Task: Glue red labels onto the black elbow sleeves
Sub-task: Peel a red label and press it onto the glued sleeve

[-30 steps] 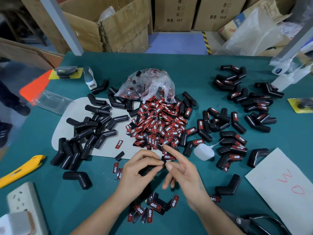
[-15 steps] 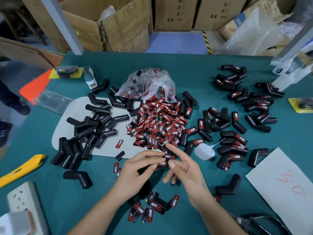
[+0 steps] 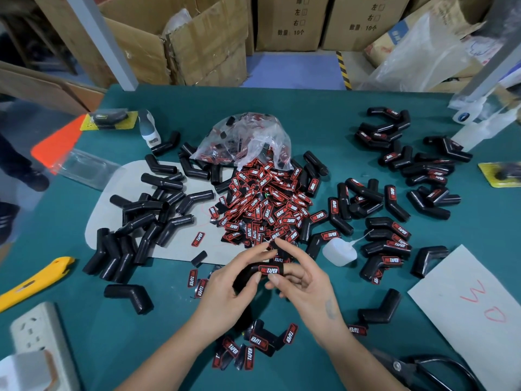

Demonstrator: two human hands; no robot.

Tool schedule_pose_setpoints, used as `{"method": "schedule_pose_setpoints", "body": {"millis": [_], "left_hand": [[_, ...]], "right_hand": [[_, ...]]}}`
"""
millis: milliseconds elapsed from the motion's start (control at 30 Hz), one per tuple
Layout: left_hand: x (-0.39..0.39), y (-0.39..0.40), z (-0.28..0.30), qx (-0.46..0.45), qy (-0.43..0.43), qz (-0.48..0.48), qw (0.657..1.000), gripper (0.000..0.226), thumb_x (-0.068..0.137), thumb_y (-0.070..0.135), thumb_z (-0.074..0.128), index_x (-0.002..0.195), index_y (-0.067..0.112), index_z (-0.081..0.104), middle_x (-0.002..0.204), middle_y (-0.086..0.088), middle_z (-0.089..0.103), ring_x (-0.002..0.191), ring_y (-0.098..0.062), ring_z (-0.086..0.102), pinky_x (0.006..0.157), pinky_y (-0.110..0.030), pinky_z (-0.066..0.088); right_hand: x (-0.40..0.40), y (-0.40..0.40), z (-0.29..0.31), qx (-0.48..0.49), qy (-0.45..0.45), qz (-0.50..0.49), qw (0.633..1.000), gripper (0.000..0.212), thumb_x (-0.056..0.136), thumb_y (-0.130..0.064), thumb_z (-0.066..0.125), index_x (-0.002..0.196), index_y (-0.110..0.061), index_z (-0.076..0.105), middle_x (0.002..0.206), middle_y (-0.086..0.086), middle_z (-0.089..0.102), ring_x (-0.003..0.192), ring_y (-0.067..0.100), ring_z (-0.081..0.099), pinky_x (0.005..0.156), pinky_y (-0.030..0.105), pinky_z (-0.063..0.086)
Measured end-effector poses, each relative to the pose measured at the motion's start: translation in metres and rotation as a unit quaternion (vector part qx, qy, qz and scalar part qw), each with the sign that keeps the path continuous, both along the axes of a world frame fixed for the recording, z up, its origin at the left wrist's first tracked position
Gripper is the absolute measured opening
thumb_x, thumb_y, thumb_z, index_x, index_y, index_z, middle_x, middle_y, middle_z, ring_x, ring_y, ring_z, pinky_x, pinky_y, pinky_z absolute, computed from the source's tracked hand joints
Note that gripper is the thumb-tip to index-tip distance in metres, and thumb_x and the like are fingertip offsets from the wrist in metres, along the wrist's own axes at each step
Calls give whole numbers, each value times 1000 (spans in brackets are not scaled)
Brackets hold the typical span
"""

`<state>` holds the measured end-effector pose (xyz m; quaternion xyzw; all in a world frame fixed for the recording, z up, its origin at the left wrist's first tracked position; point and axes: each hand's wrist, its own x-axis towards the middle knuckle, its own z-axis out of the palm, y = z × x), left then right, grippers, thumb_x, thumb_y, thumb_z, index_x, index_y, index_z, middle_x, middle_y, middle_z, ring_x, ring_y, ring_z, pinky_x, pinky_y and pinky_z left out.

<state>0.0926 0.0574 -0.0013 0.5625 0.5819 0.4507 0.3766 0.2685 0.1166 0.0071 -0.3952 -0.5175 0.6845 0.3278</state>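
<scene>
**Materials and finishes at my bench**

Table was covered in matt teal mat, smooth, faintly scuffed. The black elbow sleeve that my left hand gripped looked like soft rubbery plastic with a dull sheen; its red label read as a flexible moulded patch, semi-gloss. My right hand touched it with its fingers. Loose labels in the heap caught light the same way. Bag behind them was thin clear film, crinkled, glossy. Glue bottle was translucent white plastic. Knife had glossy yellow plastic. Scissors showed dull grey metal with black handles. Boxes were rough brown cardboard. Sheet was matt white paper.
</scene>
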Motion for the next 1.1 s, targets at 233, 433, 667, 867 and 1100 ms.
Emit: {"method": "schedule_pose_setpoints", "body": {"millis": [233,433,667,867,1100], "left_hand": [[1,-1,0,0,-20,17,1000,65,101,1,58,152,41,48,139,17,68,136,-8,59,112,-16,39],[4,-4,0,13,-5,43,999,74,95,3,64,154,43,44,137,16,68,132,-10,62,113,-23,43],[12,-5,4,40,60,45,996,85,93,4,65,155,55,36,137,20,64,130,-9,63,113,-31,46],[11,-5,7,35,48,39,997,84,93,-1,65,155,50,40,135,17,66,130,-11,63,113,-27,45],[12,-4,9,-23,-41,49,998,56,99,-1,63,145,29,56,129,11,73,127,-14,66,109,-22,46]], "right_hand": [[4,1,-5,11,0,20,1000,52,100,-25,70,144,-48,55,108,6,80,106,24,76,79,20,53],[4,1,-5,8,7,9,1000,56,98,-22,74,146,-44,57,105,6,77,94,17,71,79,24,56],[0,-4,-6,-1,12,-18,1000,57,93,-15,78,140,-42,62,100,1,73,87,8,65,79,26,56],[-1,-2,-5,-3,19,-23,1000,57,86,-24,81,137,-45,64,92,1,74,88,11,68,88,29,53],[-3,-4,-7,23,20,-29,999,60,88,-28,81,140,-46,60,102,9,78,104,21,73,100,33,52]]}}
